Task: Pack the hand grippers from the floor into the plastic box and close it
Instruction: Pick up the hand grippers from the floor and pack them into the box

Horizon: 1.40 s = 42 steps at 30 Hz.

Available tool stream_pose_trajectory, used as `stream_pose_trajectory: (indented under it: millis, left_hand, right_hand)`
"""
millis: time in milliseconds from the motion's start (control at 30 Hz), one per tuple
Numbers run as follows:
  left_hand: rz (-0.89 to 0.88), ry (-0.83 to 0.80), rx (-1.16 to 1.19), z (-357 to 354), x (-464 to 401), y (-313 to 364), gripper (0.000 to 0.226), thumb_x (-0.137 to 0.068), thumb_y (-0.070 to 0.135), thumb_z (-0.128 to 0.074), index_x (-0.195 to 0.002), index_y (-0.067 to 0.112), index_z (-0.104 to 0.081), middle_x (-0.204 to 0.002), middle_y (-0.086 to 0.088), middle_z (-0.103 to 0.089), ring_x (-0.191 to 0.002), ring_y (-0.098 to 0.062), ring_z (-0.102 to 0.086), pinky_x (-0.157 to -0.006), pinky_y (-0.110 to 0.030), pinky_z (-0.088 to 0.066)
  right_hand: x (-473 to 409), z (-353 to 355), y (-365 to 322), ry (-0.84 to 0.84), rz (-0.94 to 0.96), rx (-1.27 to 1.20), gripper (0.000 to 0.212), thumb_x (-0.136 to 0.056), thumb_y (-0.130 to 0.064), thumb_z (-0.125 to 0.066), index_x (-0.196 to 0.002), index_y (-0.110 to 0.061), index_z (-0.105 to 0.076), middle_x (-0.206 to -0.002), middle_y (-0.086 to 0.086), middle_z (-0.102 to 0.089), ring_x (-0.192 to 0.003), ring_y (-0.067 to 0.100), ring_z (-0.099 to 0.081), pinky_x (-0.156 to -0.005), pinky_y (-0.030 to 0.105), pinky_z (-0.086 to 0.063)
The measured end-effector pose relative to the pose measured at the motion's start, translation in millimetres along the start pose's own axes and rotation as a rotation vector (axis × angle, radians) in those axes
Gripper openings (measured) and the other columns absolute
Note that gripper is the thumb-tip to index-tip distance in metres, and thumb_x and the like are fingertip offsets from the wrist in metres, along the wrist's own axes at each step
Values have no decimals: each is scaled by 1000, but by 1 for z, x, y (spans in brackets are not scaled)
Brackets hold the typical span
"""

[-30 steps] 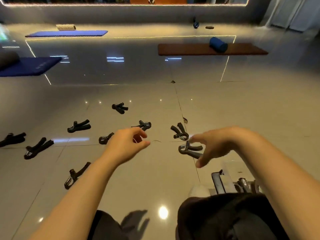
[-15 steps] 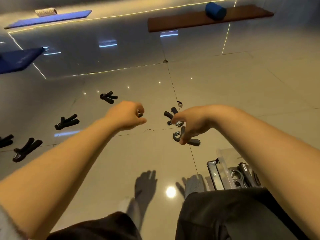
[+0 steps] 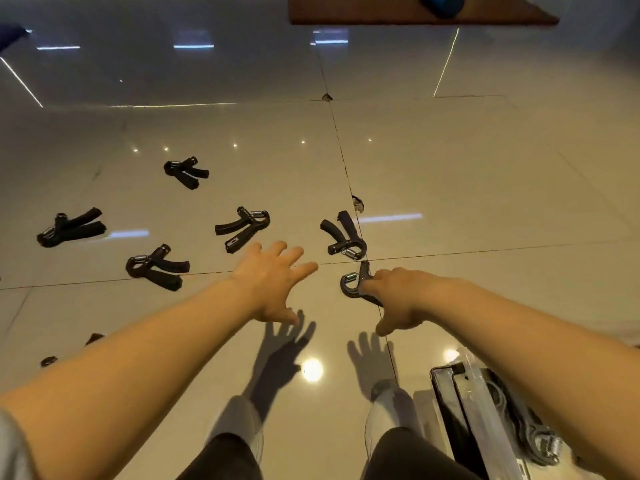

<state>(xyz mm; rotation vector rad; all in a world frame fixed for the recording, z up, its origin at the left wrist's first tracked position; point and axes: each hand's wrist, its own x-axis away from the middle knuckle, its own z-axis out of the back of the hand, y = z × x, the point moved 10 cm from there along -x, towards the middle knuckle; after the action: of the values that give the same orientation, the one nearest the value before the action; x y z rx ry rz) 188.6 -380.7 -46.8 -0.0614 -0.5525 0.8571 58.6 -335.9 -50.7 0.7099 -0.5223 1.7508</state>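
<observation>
Several black hand grippers lie on the glossy tile floor. My right hand [image 3: 401, 299] grips the handles of one hand gripper [image 3: 350, 285] near the tile joint; its spring end sticks out to the left. My left hand [image 3: 273, 282] hovers with fingers spread and holds nothing, just below another gripper [image 3: 242, 228]. More grippers lie ahead [image 3: 346, 240], to the left [image 3: 156, 268], at far left [image 3: 71, 228] and farther back [image 3: 187, 171]. The clear plastic box [image 3: 464, 410] stands open at lower right under my right forearm, with grippers [image 3: 533, 434] inside.
My legs and shoes [image 3: 239, 424] fill the bottom middle. A brown mat [image 3: 381, 12] with a blue roller [image 3: 440, 3] lies at the far top. Parts of another dark gripper [image 3: 93, 337] show beside my left forearm.
My left hand has uncurled and now spreads its fingers. My right hand has closed round the gripper at the tile joint. The view has tilted further down toward the floor.
</observation>
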Motion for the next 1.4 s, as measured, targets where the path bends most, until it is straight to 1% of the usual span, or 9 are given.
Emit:
stream_pose_trajectory:
  millis: [200,333,500,767,867,1000,1133,1267,1400]
  left_hand:
    - [9,-154,65,-81,-63,-7,120,-62,75,-63,-147,34,11,-157,-3,15,-140,-31,23,-113,-58,-4]
    - [21,-256,136,-126,-103,-10,132,-55,74,-69,-144,33,20,-154,-2,23,-138,-33,28,-109,-64,-7]
    - [-18,-292,239,-168,-138,3,127,-62,60,-74,-142,37,22,-152,-3,29,-138,-37,26,-104,-70,-12]
    - [-92,-342,295,-214,-141,11,137,-58,61,-76,-118,47,46,-136,2,52,-132,-32,39,-101,-74,-9]
    - [-92,-316,328,-203,-142,12,128,-60,65,-73,-136,46,29,-146,1,40,-138,-32,28,-104,-69,-12]
    - [44,-11,780,-148,-176,-9,93,-70,58,-69,-145,33,-22,-152,-3,-18,-137,-25,-16,-108,-42,-26]
    - [-94,219,528,-94,-235,-4,75,-87,52,-52,-148,31,-13,-157,-2,-10,-142,-23,-10,-114,-46,-18]
    - [-166,38,214,-111,-274,12,73,-92,62,-29,-146,35,13,-156,1,16,-144,-21,10,-112,-58,-2]
    - [-159,28,135,-116,-272,9,68,-93,62,-22,-146,36,13,-157,1,13,-144,-25,3,-112,-58,-4]
  right_hand:
    - [-70,-52,9,-114,-26,-31,88,-81,-46,-66,-148,-29,-12,-154,5,-17,-138,31,-23,-106,48,-33]
    - [-118,-57,58,-45,-182,-71,91,-78,-47,-67,-147,-27,-12,-151,5,-20,-137,30,-23,-102,45,-35]
    - [-169,-97,96,31,-406,-145,80,-84,-32,-58,-146,-18,-9,-147,10,-19,-135,32,-22,-100,45,-36]
    - [-195,-91,98,164,-280,76,55,-82,-30,-56,-129,-14,-33,-126,11,-47,-110,32,-44,-89,37,-38]
    - [-195,-89,93,150,-247,90,54,-82,-31,-58,-128,-14,-34,-125,11,-49,-109,31,-46,-89,37,-37]
    - [-193,-95,83,106,-244,203,59,-81,-17,-52,-133,-1,-28,-126,23,-47,-108,38,-49,-90,41,-38]
    - [-197,-94,79,93,-258,216,55,-80,-10,-51,-129,2,-31,-122,26,-50,-107,39,-51,-91,42,-40]
    - [-201,-95,81,77,-275,207,53,-80,-12,-56,-127,0,-33,-118,23,-51,-104,36,-52,-89,41,-39]
    - [-200,-94,82,67,-265,237,55,-78,-14,-59,-125,-2,-35,-117,20,-53,-102,34,-53,-86,39,-41]
